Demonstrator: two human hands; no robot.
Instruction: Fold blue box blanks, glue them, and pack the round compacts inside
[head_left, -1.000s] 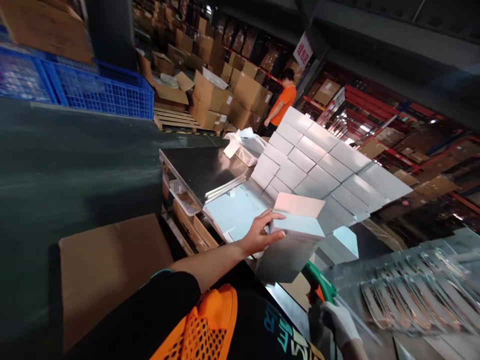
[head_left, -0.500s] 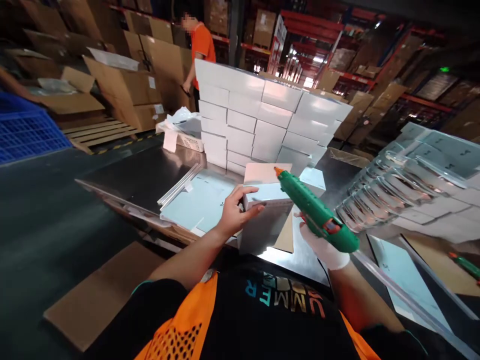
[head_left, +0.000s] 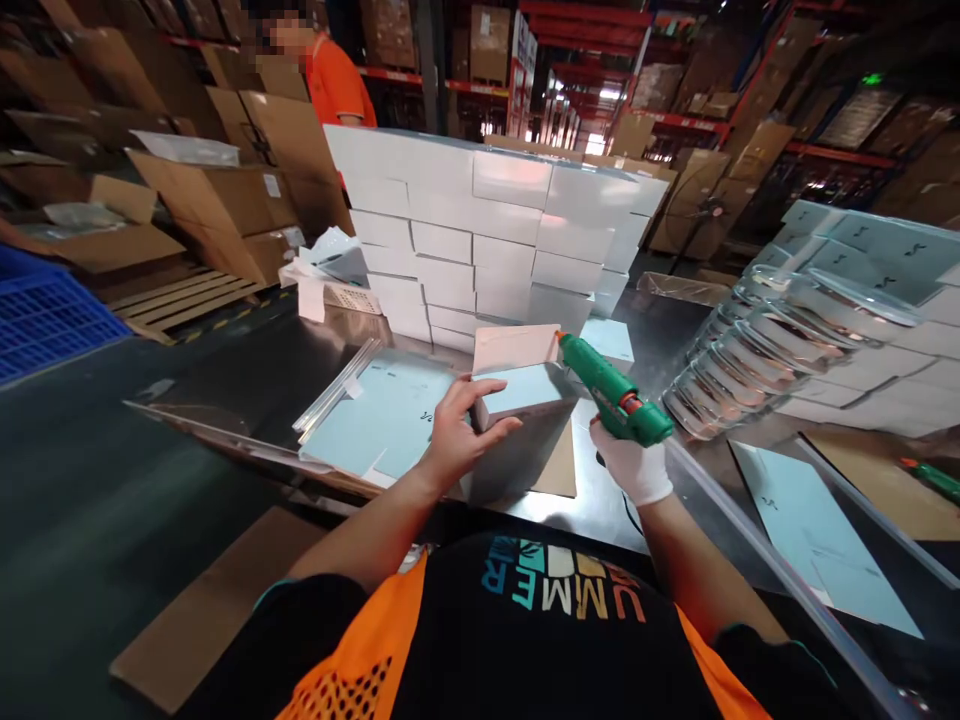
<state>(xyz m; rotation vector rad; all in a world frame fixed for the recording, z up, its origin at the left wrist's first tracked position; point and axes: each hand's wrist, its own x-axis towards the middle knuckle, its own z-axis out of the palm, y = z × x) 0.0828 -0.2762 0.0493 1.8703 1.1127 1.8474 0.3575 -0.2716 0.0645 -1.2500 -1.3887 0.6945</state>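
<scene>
My left hand [head_left: 457, 435] grips the near edge of a pale blue box [head_left: 517, 425] standing on the metal table [head_left: 247, 370], its flap raised. My gloved right hand [head_left: 634, 465] is closed around a green glue gun [head_left: 611, 390], its nozzle touching the flap. A wall of stacked white boxes [head_left: 487, 240] stands just behind.

Head camera; looks forward-down, close over metal table [head_left: 300, 370]

Glue gun [head_left: 613, 397] grip hidden in glove.
</scene>
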